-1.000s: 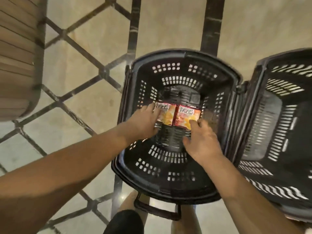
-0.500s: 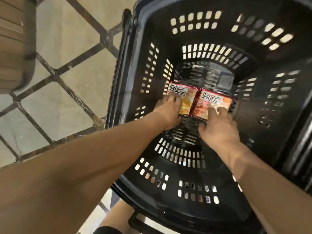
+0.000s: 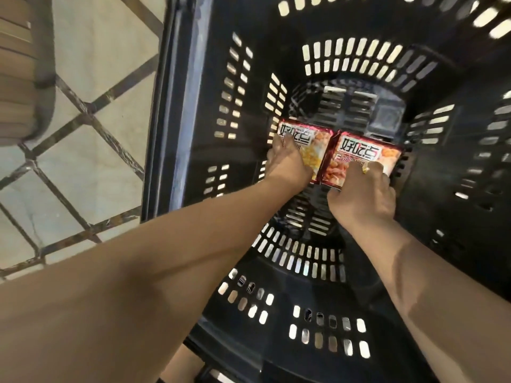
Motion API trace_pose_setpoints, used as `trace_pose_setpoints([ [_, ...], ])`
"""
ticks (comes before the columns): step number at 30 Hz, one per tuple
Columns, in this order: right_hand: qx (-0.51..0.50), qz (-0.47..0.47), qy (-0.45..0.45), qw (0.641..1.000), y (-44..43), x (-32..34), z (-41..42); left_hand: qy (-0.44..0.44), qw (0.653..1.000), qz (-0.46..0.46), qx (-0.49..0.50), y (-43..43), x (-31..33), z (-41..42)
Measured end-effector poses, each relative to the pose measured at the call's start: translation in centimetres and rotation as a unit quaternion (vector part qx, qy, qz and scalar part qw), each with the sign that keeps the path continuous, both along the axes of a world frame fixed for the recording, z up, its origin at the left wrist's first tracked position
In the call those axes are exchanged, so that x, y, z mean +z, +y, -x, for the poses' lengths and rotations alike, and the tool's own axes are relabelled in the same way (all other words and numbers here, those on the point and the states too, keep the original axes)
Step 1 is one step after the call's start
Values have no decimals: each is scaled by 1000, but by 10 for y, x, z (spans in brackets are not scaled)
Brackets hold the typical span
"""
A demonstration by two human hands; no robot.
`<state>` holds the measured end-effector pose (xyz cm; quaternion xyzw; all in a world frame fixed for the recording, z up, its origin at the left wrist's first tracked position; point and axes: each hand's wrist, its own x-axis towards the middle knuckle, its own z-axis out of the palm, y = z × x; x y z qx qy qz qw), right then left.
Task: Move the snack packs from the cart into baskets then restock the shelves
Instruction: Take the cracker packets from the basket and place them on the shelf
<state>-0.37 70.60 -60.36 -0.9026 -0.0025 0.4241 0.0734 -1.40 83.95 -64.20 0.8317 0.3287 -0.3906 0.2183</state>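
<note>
Left hand (image 3: 287, 167), right hand (image 3: 365, 194) grip glossy packs (image 3: 359, 153); slotted plastic basket (image 3: 177, 106).

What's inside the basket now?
Left snack pack in the left hand, right snack pack in the right hand, side by side. Hands cover their near ends; anything beneath is hidden.

black slotted basket (image 3: 193, 150), red-orange snack packs (image 3: 359, 158)

A shop is suggested by a slotted black basket (image 3: 177, 106), two printed snack packs (image 3: 362, 153) laid inside, and a tiled floor (image 3: 96, 51) at 9 o'clock.
</note>
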Motion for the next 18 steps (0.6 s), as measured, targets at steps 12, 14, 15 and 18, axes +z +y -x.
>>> trace_pose_setpoints([
  [12, -242, -13, 14, 970, 0, -22, 3, -61, 973, -16, 223, -9, 3, -22],
  [14, -294, -18, 25, 955, -1, -28, 3, -60, 973, -31, 220, -11, 5, -20],
  [15, -314, -20, 31, 949, -1, -31, 4, -62, 973, -36, 220, -11, 5, -19],
  [18, -378, -30, 29, 925, -3, -40, 9, -74, 971, -52, 221, -11, 10, -16],
])
